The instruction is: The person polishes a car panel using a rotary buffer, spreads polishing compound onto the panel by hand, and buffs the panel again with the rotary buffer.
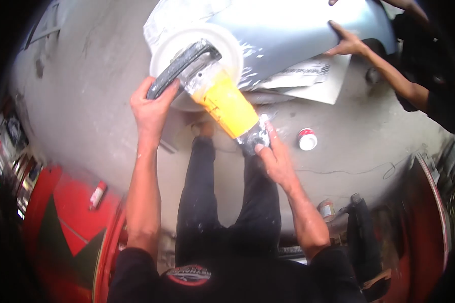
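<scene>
A yellow polisher (230, 106) with a round white pad (225, 35) is held in both of my hands. My left hand (155, 101) is closed around its black front handle (179, 65). Its rear grip (254, 139), smeared with white, sits in my right hand (277, 157). The pad overlaps the left end of a glossy grey-blue car panel (298, 38); whether it touches is hidden. White splashes mark the panel near the pad. Printed paper (313, 76) lies under the panel.
Another person's hand (348, 44) rests on the panel at the right. A small red-and-white can (307, 140) stands on the concrete floor, with a thin cable (349, 171) nearby. A red-and-white bottle (97, 195) lies on a red surface (78, 217) at left. Another can (326, 210) is lower right.
</scene>
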`<action>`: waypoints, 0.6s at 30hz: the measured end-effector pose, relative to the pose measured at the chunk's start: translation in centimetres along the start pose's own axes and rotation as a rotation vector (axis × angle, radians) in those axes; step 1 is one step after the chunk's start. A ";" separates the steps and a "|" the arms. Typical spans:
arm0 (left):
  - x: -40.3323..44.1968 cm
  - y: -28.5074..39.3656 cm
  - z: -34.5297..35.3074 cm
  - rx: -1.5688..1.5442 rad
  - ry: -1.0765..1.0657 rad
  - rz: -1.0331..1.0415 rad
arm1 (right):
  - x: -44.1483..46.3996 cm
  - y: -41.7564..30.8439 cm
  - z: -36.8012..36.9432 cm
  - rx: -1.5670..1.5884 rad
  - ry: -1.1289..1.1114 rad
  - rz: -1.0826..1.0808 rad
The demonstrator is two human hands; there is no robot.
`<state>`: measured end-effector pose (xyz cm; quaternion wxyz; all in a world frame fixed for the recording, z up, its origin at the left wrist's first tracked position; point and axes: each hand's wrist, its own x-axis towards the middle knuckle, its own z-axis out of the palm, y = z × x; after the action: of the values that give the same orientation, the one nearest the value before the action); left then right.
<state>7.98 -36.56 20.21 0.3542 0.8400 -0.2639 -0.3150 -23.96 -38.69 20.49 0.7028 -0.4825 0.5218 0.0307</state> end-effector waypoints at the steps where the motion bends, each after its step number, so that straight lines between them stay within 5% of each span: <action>1: 0.4 0.8 0.6 0.005 -0.016 0.020 | 0.2 0.4 -0.4 -0.018 0.042 -0.066; 9: 1.0 3.3 3.1 -0.045 -0.076 0.026 | -0.5 0.5 -2.3 0.117 0.095 0.001; 18: -3.0 -1.1 -1.1 0.036 0.050 -0.085 | -0.7 -0.6 0.0 -0.167 -0.086 -0.056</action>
<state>7.06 -33.47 21.04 0.3318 0.8643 -0.2247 -0.3041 -23.99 -38.71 21.37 0.6824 -0.5523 0.4730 0.0751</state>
